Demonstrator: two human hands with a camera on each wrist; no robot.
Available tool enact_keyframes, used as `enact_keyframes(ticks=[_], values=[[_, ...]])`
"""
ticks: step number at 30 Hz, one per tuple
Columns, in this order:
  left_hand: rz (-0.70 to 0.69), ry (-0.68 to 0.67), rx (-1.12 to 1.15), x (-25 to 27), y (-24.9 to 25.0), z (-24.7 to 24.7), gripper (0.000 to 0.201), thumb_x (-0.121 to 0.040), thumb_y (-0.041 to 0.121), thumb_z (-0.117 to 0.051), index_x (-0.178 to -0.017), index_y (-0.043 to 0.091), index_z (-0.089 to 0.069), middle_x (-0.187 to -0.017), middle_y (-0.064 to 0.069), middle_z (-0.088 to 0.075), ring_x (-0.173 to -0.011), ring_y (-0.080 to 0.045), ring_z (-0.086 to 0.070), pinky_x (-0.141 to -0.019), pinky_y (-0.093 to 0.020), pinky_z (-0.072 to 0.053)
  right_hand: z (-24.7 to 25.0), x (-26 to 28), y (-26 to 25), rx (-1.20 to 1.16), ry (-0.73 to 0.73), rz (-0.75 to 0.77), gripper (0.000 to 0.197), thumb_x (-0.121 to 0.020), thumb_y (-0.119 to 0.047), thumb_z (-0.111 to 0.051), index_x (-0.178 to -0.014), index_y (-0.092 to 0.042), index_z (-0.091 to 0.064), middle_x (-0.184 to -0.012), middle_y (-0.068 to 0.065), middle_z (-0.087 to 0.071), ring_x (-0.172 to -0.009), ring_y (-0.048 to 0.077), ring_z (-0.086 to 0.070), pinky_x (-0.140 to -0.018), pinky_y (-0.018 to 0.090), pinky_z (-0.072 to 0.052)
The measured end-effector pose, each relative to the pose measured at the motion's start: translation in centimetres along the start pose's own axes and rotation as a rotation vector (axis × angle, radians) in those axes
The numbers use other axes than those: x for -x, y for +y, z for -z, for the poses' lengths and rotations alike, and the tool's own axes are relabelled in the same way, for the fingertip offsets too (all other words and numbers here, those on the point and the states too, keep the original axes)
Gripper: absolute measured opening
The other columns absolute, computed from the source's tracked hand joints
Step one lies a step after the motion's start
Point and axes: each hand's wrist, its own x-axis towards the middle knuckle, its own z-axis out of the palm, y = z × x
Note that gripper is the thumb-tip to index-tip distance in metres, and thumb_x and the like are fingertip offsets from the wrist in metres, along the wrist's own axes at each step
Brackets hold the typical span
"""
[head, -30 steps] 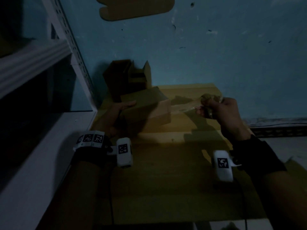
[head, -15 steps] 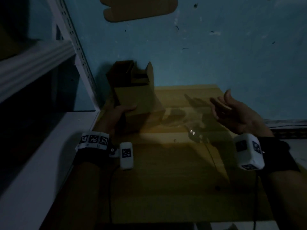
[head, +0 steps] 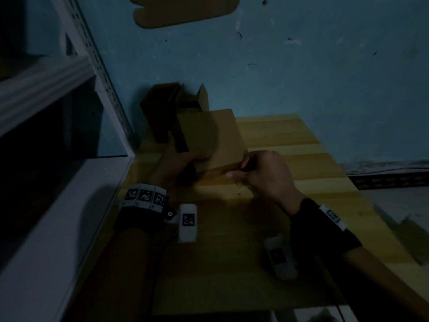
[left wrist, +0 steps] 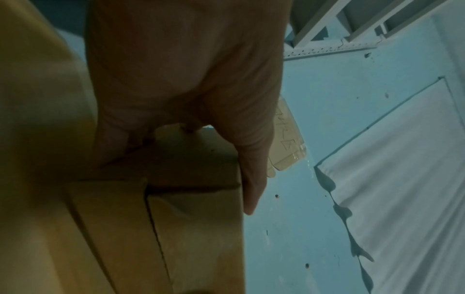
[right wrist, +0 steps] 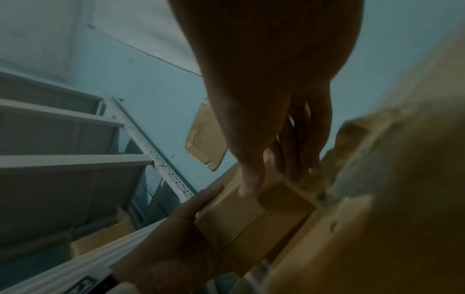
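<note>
A plain brown cardboard box (head: 211, 138) stands tilted on the wooden table (head: 290, 145) near its back left. My left hand (head: 192, 159) grips the box's near left corner, thumb on the top face. In the left wrist view the left hand (left wrist: 186, 79) curls round the box (left wrist: 196, 228), whose flap seam shows. My right hand (head: 241, 168) holds the near right corner with curled fingers. The blurred right wrist view shows the right hand (right wrist: 276, 169) astride the box (right wrist: 234, 216) corner, opposite the left hand (right wrist: 176, 238).
Dark open cardboard boxes (head: 162, 112) stand against the blue wall behind the held box. A white metal shelf unit (head: 58, 217) borders the table's left side. A flat cardboard piece (head: 185, 10) hangs on the wall above. Cardboard scraps (head: 415, 238) lie off the table's right edge.
My right hand let go of a crumpled clear wad, opened, then moved left onto the box's near right corner. The box has been turned more upright in my left hand.
</note>
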Motion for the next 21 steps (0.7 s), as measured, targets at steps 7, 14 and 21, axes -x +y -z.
enact_keyframes(ticks=[7,14,21], values=[[0.032,-0.08,0.07,0.2,0.2,0.2,0.112,-0.052,0.033,-0.092,-0.149,0.026,-0.037,-0.132,-0.003,-0.061,-0.119,-0.028,-0.06,-0.102,-0.05,-0.049,0.5,-0.2,0.4,0.222,0.232,0.045,0.027,-0.085,-0.051,-0.073,-0.075,-0.026,-0.066,-0.067,-0.011,-0.061,-0.062,0.006,-0.058,-0.049,0.019,-0.029],[-0.012,-0.1,0.156,0.4,0.0,0.5,0.077,-0.076,0.016,-0.082,-0.138,0.037,-0.041,-0.129,-0.001,-0.063,-0.116,-0.026,-0.062,-0.101,-0.051,-0.051,1.1,0.1,0.1,0.231,0.371,0.131,0.015,-0.093,-0.033,-0.069,-0.097,-0.019,-0.075,-0.086,-0.002,-0.074,-0.066,0.008,-0.054,-0.051,0.013,-0.024],[0.008,-0.113,0.192,0.9,0.4,0.3,0.071,-0.075,0.023,-0.081,-0.138,0.03,-0.048,-0.126,-0.001,-0.066,-0.111,-0.025,-0.066,-0.081,-0.041,-0.06,1.5,0.3,0.0,0.222,0.424,0.289,0.008,-0.09,-0.018,-0.065,-0.082,-0.018,-0.065,-0.068,-0.004,-0.057,-0.061,0.017,-0.051,-0.051,0.019,-0.021]])
